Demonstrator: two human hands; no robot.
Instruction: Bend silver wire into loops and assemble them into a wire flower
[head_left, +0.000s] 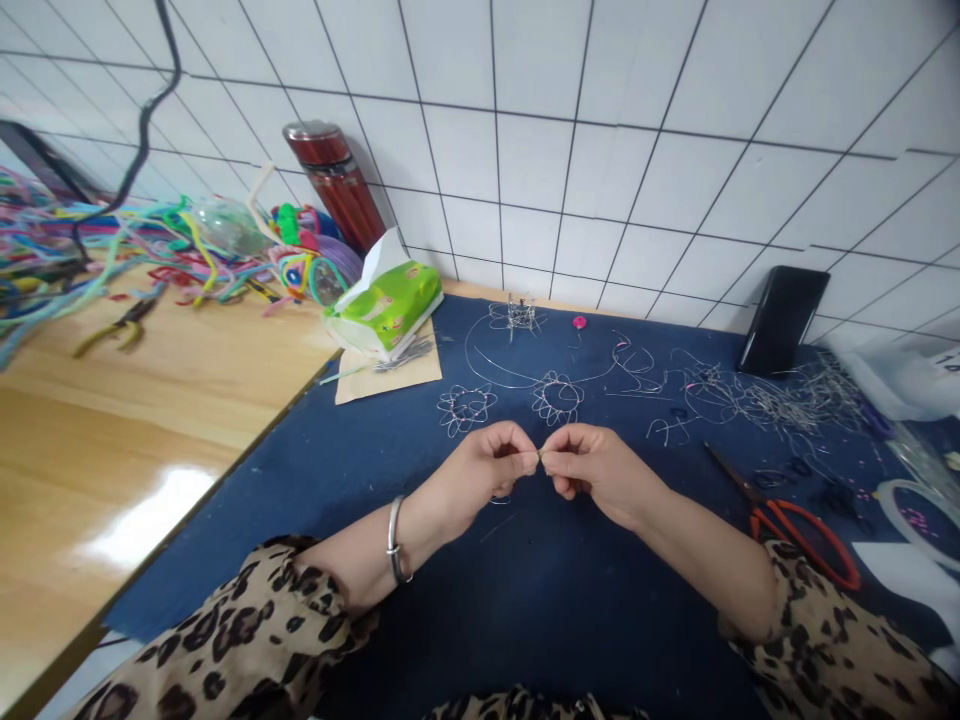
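My left hand (501, 462) and my right hand (589, 465) meet fingertip to fingertip over the blue mat (465, 620). Both are closed in a pinch on a tiny piece of thin wire (540, 456), mostly hidden by the fingers. Just beyond the left hand lies a flower-shaped wire ring (466, 408) with looped petals and small pink dots. A second wire flower (558, 398) lies right behind the fingertips. Farther back stands a small wire frame (522, 316), with a pink bead-like piece (579, 323) to its right.
Tangled silver wire (780, 395) spreads at the right, near scissors (802, 535) with orange handles and a leaning black phone (784, 318). Tissues (386, 308) sit on brown card (352, 378). Pliers (124, 325), colourful pipe cleaners (105, 240) and a red flask (337, 185) are at the left.
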